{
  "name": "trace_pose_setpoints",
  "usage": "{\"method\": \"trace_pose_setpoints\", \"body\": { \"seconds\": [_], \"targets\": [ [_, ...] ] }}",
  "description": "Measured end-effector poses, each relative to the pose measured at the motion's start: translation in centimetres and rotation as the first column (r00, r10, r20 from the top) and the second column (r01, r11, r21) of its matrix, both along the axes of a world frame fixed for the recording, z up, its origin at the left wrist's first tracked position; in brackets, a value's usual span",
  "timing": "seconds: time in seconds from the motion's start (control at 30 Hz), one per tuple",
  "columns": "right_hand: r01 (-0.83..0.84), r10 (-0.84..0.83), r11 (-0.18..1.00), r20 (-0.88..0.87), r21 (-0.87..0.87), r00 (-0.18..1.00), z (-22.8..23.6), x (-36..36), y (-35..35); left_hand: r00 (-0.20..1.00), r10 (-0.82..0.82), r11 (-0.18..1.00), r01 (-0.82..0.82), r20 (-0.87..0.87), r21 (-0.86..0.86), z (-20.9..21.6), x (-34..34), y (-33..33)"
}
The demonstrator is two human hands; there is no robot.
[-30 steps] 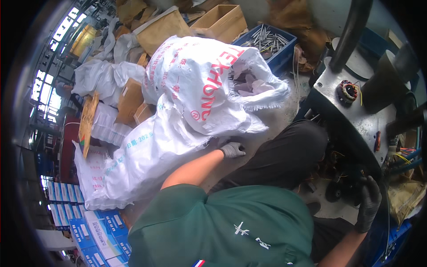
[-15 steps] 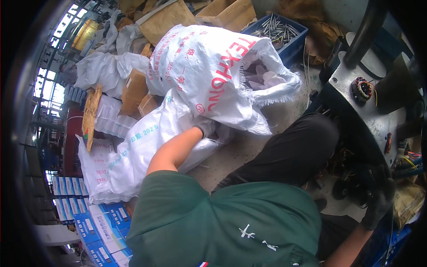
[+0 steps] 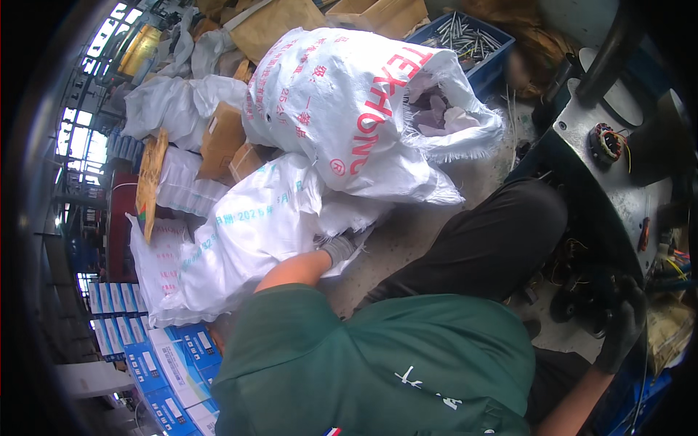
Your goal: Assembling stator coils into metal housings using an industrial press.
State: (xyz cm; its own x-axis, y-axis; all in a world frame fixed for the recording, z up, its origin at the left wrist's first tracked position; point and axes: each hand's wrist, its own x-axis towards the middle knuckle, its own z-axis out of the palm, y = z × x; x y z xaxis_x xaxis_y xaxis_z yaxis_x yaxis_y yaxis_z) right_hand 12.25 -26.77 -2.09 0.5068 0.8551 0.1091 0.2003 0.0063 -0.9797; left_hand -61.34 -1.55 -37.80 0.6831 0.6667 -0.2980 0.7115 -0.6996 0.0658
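My left hand [image 3: 339, 251], in a grey glove, is at the mouth of the lower white woven sack [image 3: 243, 236]. Its fingers reach in among the folds and are hidden, so I cannot see what they touch. A fuller white woven sack with red print [image 3: 320, 102] leans above it, its frayed mouth showing pale crumpled material [image 3: 443, 116]. Over at the right, my right hand [image 3: 622, 330], in a dark glove, is beside the metal bench's edge, near dark round parts [image 3: 571, 301]. Its fingers blend into the shadow there.
The metal bench [image 3: 582, 138] curves along the right, with a copper-wound motor stator [image 3: 605, 144] on it. A blue crate of metal rods [image 3: 502, 54] stands behind the sacks. Blue and white boxes [image 3: 171, 363] are stacked at lower left. Cardboard boxes [image 3: 222, 142] lie beyond the sacks.
My left hand has moved down and slightly right at the lower sack's mouth, and the sack's folds have shifted. The view has moved slightly. My right hand stays by the bench.
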Motion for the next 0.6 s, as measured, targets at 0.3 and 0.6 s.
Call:
{"method": "trace_pose_setpoints", "body": {
  "seconds": [0.3,0.6],
  "targets": [
    [0.032,-0.014,0.985,0.109,-0.167,0.994,2.0,-2.1,1.3,0.496,-0.582,0.655,0.756,-0.644,-0.009,1.2,0.4,1.0],
    [-0.048,0.064,0.956,0.048,-0.289,0.997,2.8,-0.9,0.9,0.616,-0.626,0.742,0.659,-0.479,-0.122,2.2,3.5,1.2]
  ]
}}
